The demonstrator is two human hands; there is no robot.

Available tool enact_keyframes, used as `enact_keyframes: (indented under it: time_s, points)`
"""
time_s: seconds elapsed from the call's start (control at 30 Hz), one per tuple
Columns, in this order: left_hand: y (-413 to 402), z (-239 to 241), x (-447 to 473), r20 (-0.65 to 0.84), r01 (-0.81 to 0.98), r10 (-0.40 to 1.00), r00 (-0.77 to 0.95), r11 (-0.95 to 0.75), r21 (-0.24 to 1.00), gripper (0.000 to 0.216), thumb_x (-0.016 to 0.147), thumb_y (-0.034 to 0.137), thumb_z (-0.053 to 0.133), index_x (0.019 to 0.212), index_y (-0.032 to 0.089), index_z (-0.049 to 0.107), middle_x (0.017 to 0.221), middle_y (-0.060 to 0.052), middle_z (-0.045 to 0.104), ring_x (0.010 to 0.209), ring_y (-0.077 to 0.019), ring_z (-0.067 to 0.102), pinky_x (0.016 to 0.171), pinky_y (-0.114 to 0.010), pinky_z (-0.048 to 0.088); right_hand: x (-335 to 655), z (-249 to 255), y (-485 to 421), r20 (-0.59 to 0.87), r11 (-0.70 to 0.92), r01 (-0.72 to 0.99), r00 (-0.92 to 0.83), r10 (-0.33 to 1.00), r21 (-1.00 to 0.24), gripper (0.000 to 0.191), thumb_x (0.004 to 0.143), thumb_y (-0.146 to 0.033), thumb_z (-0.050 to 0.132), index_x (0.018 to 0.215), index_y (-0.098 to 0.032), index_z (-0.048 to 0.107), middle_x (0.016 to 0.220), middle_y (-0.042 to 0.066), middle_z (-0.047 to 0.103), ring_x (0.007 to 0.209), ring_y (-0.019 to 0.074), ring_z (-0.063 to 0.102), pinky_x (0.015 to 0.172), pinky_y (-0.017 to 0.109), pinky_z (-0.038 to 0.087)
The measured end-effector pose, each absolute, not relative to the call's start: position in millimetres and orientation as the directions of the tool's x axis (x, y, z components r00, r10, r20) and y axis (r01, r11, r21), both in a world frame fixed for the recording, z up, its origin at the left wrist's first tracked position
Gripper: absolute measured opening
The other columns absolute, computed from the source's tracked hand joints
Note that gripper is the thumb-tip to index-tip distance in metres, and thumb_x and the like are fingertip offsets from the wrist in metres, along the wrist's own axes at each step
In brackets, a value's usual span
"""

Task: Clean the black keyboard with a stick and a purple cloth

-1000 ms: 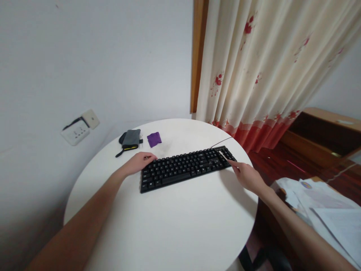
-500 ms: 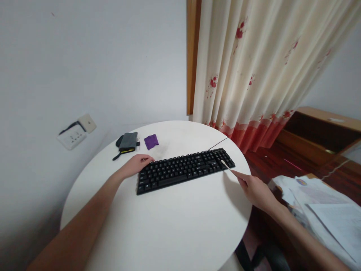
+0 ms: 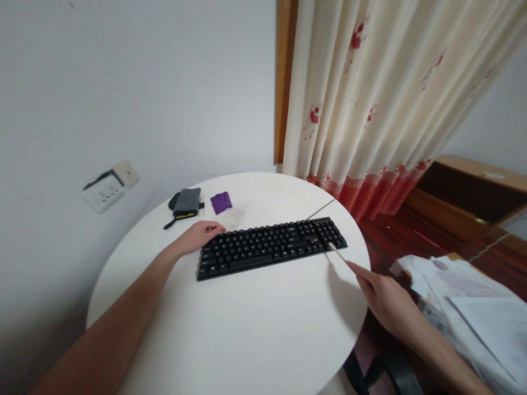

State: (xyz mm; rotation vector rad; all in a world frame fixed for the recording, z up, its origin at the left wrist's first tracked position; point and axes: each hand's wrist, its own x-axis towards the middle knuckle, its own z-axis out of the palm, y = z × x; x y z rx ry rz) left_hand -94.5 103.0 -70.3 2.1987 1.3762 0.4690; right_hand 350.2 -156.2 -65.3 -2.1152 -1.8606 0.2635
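Observation:
A black keyboard [image 3: 263, 247] lies at a slight slant on the round white table [image 3: 255, 329]. My left hand [image 3: 201, 236] grips its far left corner, fingers curled at the edge; the fingertips are partly hidden. At the other end, my right hand [image 3: 381, 293] pinches a thin cotton swab [image 3: 338, 253] between thumb and fingers. The swab's white tip is over the front edge of the number pad; whether it touches the keys I cannot tell.
Behind my left hand lie a grey pouch [image 3: 187, 202] with a black strap and a purple cloth [image 3: 221, 202]. A cable [image 3: 321, 208] runs off the table's back right. Papers [image 3: 481, 307] are stacked to the right, below a floral curtain [image 3: 349, 109] and a wooden cabinet [image 3: 465, 203].
My right hand and the swab have come back toward me and slightly right, from among the number-pad keys to their front edge. My left hand stays on the keyboard's corner. The view has shifted slightly.

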Motion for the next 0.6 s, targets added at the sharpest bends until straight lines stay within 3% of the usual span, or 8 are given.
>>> enact_keyframes:
  time_s: [0.33, 0.6]
  points:
    - [100.6, -66.7, -93.5, 0.028, 0.731, 0.901, 0.433, -0.370, 0.573, 0.044, 0.085, 0.054, 0.046, 0.092, 0.021, 0.075, 0.100, -0.004, 0.074, 0.095, -0.0248, 0.066, 0.087, -0.031, 0.047, 350.7, -48.0, -79.8, 0.173, -0.162, 0.924, 0.233, 0.957, -0.345, 0.043, 0.098, -0.034, 0.035, 0.135, -0.029, 0.056, 0.111, 0.009, 0.071, 0.103, 0.0266, 0.067, 0.082, 0.033, 0.048]
    - [101.8, -68.5, -94.0, 0.023, 0.725, 0.902, 0.432, -0.363, 0.585, 0.045, 0.085, 0.056, 0.046, 0.092, 0.021, 0.075, 0.101, -0.004, 0.074, 0.097, -0.0250, 0.066, 0.088, -0.030, 0.047, 342.3, -61.2, -53.4, 0.085, -0.188, 0.955, 0.212, 0.974, -0.229, 0.044, 0.099, -0.035, 0.032, 0.139, -0.031, 0.052, 0.110, 0.009, 0.071, 0.098, 0.0270, 0.067, 0.077, 0.033, 0.048]
